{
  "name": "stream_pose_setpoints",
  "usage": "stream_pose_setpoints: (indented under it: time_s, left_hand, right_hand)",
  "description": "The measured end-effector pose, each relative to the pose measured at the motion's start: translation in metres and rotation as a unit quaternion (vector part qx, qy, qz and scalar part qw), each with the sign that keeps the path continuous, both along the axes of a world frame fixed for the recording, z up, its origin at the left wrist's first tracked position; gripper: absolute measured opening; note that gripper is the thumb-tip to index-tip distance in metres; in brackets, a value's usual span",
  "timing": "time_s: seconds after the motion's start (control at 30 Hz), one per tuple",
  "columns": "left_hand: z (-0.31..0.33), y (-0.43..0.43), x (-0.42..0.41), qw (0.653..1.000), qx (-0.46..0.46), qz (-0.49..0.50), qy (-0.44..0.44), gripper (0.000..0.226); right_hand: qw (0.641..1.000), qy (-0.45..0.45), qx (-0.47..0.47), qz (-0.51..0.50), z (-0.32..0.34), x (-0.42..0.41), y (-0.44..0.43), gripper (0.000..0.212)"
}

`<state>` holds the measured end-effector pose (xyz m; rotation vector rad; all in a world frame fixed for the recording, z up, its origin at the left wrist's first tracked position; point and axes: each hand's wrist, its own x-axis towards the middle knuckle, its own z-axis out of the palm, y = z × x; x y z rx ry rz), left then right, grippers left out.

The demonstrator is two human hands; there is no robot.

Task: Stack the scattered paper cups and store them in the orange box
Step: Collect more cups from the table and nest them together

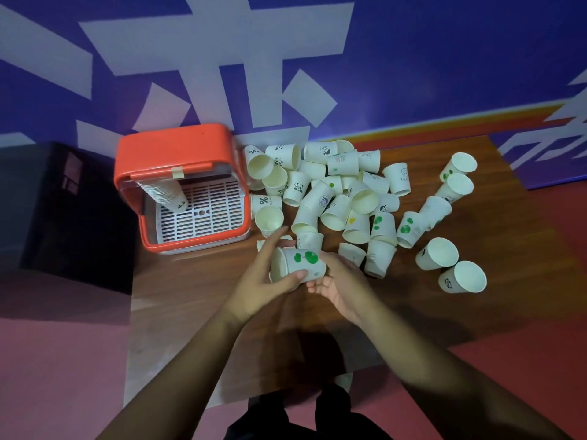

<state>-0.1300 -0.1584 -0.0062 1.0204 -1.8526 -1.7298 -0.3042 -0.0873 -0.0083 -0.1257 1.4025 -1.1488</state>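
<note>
1. The left hand (270,282) has its fingers curled around a paper cup (301,265) that lies on its side, mouth to the left. The thumb is under the wall and the other fingers are on the far side near the rim.
2. The right hand (341,285) touches the base end of the same cup. Its fingers are half closed; I cannot tell if they grip firmly or only steady it. The rim looks doubled, so maybe there are two cups nested, but this is not sure.
3. The cup is held just above the table (190,281), at the near edge of the pile (343,198).
4. The pile is many loose cups, spread to the far and right side. Some stand, most lie on their side, several touch or rest on each other.
5. The box (178,160) is on the left, just beside the pile, with its lid up. One stack (166,193) of cups leans inside it already, on the white grid floor.
6. Handling, as I judge: the cups are very light and thin, and they crush easily. It is better to hold the wall near the rim with soft pressure. A tall stack can bend or slip apart, so it needs support at both ends.
</note>
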Motion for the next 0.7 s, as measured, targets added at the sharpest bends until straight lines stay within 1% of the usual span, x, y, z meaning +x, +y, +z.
stream_pose_setpoints:
  time_s: [0.03, 0.07, 0.1, 0.13, 0.17, 0.2, 0.23, 0.27, 0.3, 0.33, 0.37, 0.4, 0.47, 0.53, 0.57, 0.63, 0.7]
  left_hand:
    - [0.002, -0.001, -0.001, 1.0, -0.009, 0.011, -0.003, 0.076]
    - [0.003, -0.003, -0.001, 0.999, -0.02, 0.027, -0.005, 0.071]
    - [0.001, -0.006, 0.001, 0.999, -0.032, 0.041, -0.011, 0.067]
    - [0.0, -0.008, 0.003, 0.998, -0.043, 0.048, -0.021, 0.065]
    - [-0.001, -0.011, 0.004, 0.996, -0.056, 0.047, -0.042, 0.062]
    - [-0.003, -0.014, 0.006, 0.994, -0.074, 0.042, -0.069, 0.061]
    - [-0.005, -0.016, 0.007, 0.99, -0.101, 0.035, -0.097, 0.059]
    - [-0.006, -0.018, 0.007, 0.983, -0.135, 0.025, -0.124, 0.06]
    - [-0.008, -0.02, 0.006, 0.974, -0.174, 0.009, -0.146, 0.062]
    - [-0.01, -0.021, 0.004, 0.964, -0.208, -0.01, -0.166, 0.066]
    - [-0.013, -0.021, 0.002, 0.954, -0.23, -0.028, -0.189, 0.071]
    - [-0.016, -0.021, 0.0, 0.947, -0.239, -0.04, -0.21, 0.076]
    - [-0.026, -0.019, -0.004, 0.936, -0.258, -0.055, -0.234, 0.08]
    - [-0.042, -0.017, -0.008, 0.925, -0.276, -0.086, -0.247, 0.081]
    - [-0.049, -0.015, -0.009, 0.924, -0.266, -0.104, -0.254, 0.082]
    - [-0.063, -0.011, -0.009, 0.931, -0.22, -0.126, -0.262, 0.082]
    - [-0.075, -0.005, -0.006, 0.94, -0.193, -0.136, -0.248, 0.085]
  right_hand:
    - [1.0, -0.01, 0.0, 0.005, 0.0, 0.001, -0.001, 0.035]
    - [1.0, -0.001, 0.001, 0.012, -0.001, 0.0, -0.002, 0.035]
    - [0.999, 0.028, 0.01, 0.022, -0.001, -0.002, -0.004, 0.036]
    - [0.995, 0.083, 0.026, 0.038, -0.002, -0.006, -0.005, 0.038]
    - [0.984, 0.16, 0.048, 0.056, -0.005, -0.012, -0.007, 0.04]
    - [0.959, 0.26, 0.075, 0.08, -0.011, -0.019, -0.007, 0.041]
    - [0.914, 0.374, 0.106, 0.114, -0.019, -0.028, -0.007, 0.042]
    - [0.856, 0.476, 0.133, 0.154, -0.027, -0.036, -0.006, 0.041]
    - [0.805, 0.543, 0.15, 0.186, -0.034, -0.043, -0.005, 0.042]
    - [0.771, 0.58, 0.162, 0.206, -0.041, -0.049, -0.005, 0.044]
    - [0.751, 0.596, 0.175, 0.224, -0.046, -0.053, -0.006, 0.049]
    - [0.739, 0.6, 0.187, 0.241, -0.05, -0.056, -0.007, 0.054]
    - [0.726, 0.599, 0.207, 0.267, -0.058, -0.06, -0.013, 0.063]
    - [0.73, 0.586, 0.221, 0.276, -0.067, -0.063, -0.018, 0.069]
    - [0.733, 0.578, 0.225, 0.279, -0.07, -0.064, -0.02, 0.071]
    - [0.738, 0.564, 0.234, 0.289, -0.077, -0.067, -0.022, 0.073]
    - [0.73, 0.559, 0.243, 0.308, -0.08, -0.07, -0.022, 0.073]
